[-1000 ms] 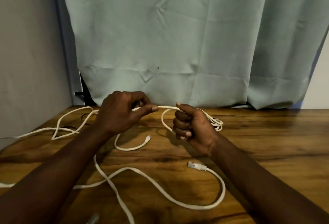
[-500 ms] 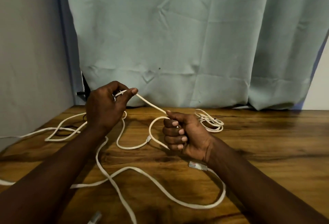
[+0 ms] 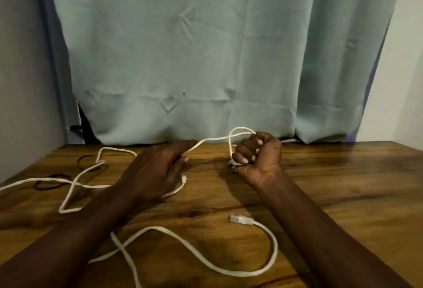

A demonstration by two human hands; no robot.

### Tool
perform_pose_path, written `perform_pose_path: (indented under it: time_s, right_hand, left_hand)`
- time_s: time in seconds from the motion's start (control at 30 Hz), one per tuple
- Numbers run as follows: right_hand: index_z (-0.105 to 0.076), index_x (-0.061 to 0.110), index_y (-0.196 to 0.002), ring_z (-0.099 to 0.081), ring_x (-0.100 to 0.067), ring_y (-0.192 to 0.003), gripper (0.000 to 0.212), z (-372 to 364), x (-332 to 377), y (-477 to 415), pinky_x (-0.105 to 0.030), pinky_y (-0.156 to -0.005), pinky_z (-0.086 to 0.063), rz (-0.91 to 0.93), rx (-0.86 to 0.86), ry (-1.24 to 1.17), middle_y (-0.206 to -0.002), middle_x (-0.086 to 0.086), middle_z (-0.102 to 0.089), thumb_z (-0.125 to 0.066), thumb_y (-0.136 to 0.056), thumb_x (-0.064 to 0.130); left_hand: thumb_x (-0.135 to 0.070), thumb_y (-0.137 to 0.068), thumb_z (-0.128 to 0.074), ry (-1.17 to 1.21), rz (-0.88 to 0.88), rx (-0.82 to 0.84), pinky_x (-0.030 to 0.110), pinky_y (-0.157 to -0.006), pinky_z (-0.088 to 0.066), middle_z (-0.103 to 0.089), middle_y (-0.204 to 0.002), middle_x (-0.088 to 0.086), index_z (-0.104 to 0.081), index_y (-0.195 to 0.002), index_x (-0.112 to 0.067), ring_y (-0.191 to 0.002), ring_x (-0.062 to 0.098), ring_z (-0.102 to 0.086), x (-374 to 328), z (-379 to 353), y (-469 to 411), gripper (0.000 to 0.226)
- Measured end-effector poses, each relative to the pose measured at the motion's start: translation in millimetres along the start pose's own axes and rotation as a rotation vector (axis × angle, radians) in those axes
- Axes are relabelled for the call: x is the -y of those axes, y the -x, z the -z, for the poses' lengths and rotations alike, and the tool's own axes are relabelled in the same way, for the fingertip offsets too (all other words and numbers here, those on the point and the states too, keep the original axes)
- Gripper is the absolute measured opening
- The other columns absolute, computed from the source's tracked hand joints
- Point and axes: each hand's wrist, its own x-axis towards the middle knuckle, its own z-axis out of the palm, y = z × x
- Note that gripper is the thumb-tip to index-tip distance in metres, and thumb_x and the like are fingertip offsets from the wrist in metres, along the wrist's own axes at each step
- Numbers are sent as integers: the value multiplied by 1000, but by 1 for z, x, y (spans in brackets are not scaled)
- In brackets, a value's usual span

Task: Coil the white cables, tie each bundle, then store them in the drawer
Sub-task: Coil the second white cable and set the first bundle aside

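My right hand (image 3: 258,152) is a fist that grips a small coil of thin white cable (image 3: 240,131); one loop stands up above the fingers. From that loop the cable runs left to the fingertips of my left hand (image 3: 158,168), which lies low over the table with its fingers stretched out along the cable. Past that hand the thin cable trails left across the wood, and its small plug (image 3: 183,177) lies by the left thumb. A second, flat white cable (image 3: 272,253) snakes across the table front, its clear plug (image 3: 240,219) lying between my forearms.
The wooden table (image 3: 343,184) ends at a pale green curtain (image 3: 206,58) at the back and a grey wall at the left. Dark elastic bands (image 3: 52,181) lie at the far left among the cable. No drawer is in view.
My left hand has dropped from its raised pinch and slid right along the cable toward my right hand. My right hand has moved right and up, with a new loop above it.
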Motion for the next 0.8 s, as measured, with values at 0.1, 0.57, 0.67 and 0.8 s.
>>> perform_pose_path:
  time_s: [0.1,0.57,0.67,0.8]
  right_hand:
    - [-34,24,-44,-20,-9,-27,53,4,15,-3,-12,-35,-16,136,-160,-26,-38,8,-23,-32,-96,21]
    - [-36,43,-94,-36,-10,-87,46,8,-27,3,-39,-84,-30,355,114,1159,-95,15,-37,-33,-86,88]
    - [-32,48,-101,-33,-11,-101,53,16,-38,5,-43,-94,-33,307,276,1512,-105,16,-34,-21,-80,96]
    - [-58,41,-83,-59,-9,-87,59,5,-41,19,-40,-87,-48,323,371,1583,-90,12,-63,-17,-92,83]
  left_hand:
    - [-46,-101,-41,-79,8,159,33,-82,-50,-69,-127,-10,-35,-150,-48,-112,19,-66,2,-3,4,49]
    - [-49,-98,-33,-388,-341,314,33,-58,-38,-64,-104,-7,-56,-127,-39,-86,20,-65,-47,0,-6,39]
    - [-48,-96,-42,-271,-301,153,29,-58,-40,-67,-93,-10,-66,-108,-34,-78,17,-66,-36,5,-6,30]
    - [-50,-89,-62,-56,-85,-39,32,-60,-49,-70,-81,-14,-66,-96,-34,-70,9,-66,-22,16,-8,18]
